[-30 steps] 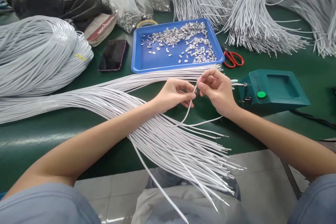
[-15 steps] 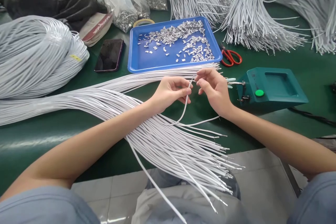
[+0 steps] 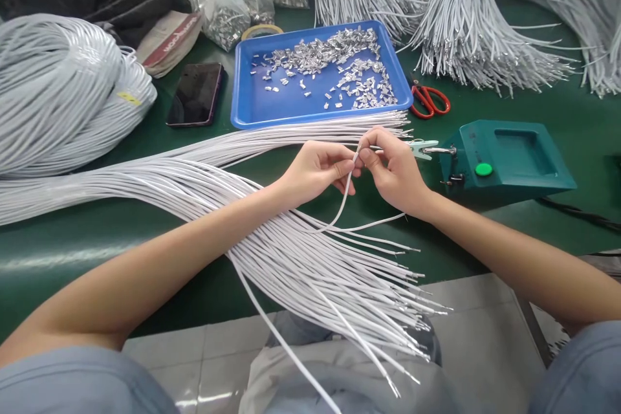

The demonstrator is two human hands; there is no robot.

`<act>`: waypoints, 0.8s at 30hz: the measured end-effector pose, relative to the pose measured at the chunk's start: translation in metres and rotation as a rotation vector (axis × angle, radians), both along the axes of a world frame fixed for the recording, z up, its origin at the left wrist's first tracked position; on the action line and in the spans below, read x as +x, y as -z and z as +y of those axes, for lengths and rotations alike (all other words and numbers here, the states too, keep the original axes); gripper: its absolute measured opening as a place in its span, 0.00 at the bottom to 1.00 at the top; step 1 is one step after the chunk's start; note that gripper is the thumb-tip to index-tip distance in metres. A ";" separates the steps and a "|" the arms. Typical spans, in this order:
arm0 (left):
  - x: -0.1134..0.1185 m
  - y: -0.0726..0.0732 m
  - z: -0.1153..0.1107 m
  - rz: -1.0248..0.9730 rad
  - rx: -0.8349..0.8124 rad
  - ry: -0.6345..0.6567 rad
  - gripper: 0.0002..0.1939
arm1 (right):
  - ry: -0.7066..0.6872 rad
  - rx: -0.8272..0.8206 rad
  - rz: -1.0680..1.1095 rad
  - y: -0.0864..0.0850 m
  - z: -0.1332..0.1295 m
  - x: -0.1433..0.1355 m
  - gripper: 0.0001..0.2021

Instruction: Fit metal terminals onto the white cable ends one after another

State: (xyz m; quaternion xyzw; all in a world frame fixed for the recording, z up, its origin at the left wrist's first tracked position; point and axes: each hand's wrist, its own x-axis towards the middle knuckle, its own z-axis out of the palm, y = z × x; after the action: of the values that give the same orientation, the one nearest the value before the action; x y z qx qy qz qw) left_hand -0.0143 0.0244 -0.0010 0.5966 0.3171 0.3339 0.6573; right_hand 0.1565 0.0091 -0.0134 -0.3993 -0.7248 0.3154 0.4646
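My left hand [image 3: 317, 171] pinches a single white cable [image 3: 345, 197] just below its end. The cable's length curves down from the fingers towards the fanned bundle of white cables [image 3: 310, 272] under my forearm. My right hand [image 3: 392, 165] closes thumb and forefinger on the tip of the same cable, and its fingertips meet those of my left hand. Whether a small metal piece sits in that pinch is hidden. Just beyond both hands a second row of white cables [image 3: 272, 141] lies along the front of a blue tray [image 3: 272, 110].
Small metal clips [image 3: 334, 52] lie in the tray. Red-handled scissors [image 3: 429, 101] and a green device [image 3: 514, 158] with a pale clothes peg [image 3: 422, 147] stand to the right. A phone [image 3: 195, 94], a cable coil [image 3: 63, 90] and clip-filled bags [image 3: 226, 22] are left and behind.
My right hand has moved slightly left, and its loose fingers have closed on the cable's tip. My left hand keeps its pinch in place. The view has shifted slightly.
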 end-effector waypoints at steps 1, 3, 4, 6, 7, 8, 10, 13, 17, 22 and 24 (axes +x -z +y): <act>0.000 0.000 0.000 -0.004 0.007 -0.018 0.21 | 0.008 0.027 -0.030 0.001 0.000 0.000 0.08; 0.000 0.000 0.000 -0.013 0.011 -0.049 0.21 | 0.029 0.063 -0.066 0.002 0.001 0.000 0.08; 0.000 0.000 0.000 -0.017 0.007 -0.061 0.21 | 0.037 0.067 -0.076 0.003 0.002 0.000 0.08; 0.000 0.000 0.000 -0.022 -0.009 -0.084 0.21 | 0.055 0.053 -0.084 0.004 0.002 0.000 0.07; 0.000 0.000 0.000 -0.025 -0.015 -0.096 0.22 | 0.068 0.040 -0.085 0.004 0.002 0.000 0.07; 0.000 -0.001 0.000 -0.027 -0.020 -0.106 0.22 | 0.083 0.027 -0.082 0.004 0.002 0.001 0.07; 0.000 -0.001 0.000 -0.028 -0.025 -0.119 0.22 | 0.111 0.004 -0.054 0.003 0.001 0.001 0.07; 0.000 -0.003 0.001 -0.020 -0.020 -0.109 0.23 | 0.126 0.024 -0.006 0.002 -0.001 0.000 0.03; 0.000 -0.003 0.001 -0.003 -0.006 -0.077 0.22 | 0.124 0.128 -0.041 0.003 -0.003 0.001 0.08; -0.001 -0.003 0.002 0.018 -0.019 -0.067 0.21 | 0.100 0.205 -0.077 0.005 -0.001 0.002 0.12; -0.001 -0.003 0.002 0.030 -0.030 -0.073 0.22 | 0.101 0.226 -0.095 0.004 -0.001 0.002 0.10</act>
State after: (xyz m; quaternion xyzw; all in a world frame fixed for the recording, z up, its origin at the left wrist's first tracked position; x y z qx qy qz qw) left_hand -0.0154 0.0264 0.0023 0.5796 0.3534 0.3441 0.6487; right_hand 0.1589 0.0082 -0.0175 -0.3948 -0.7558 0.1887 0.4872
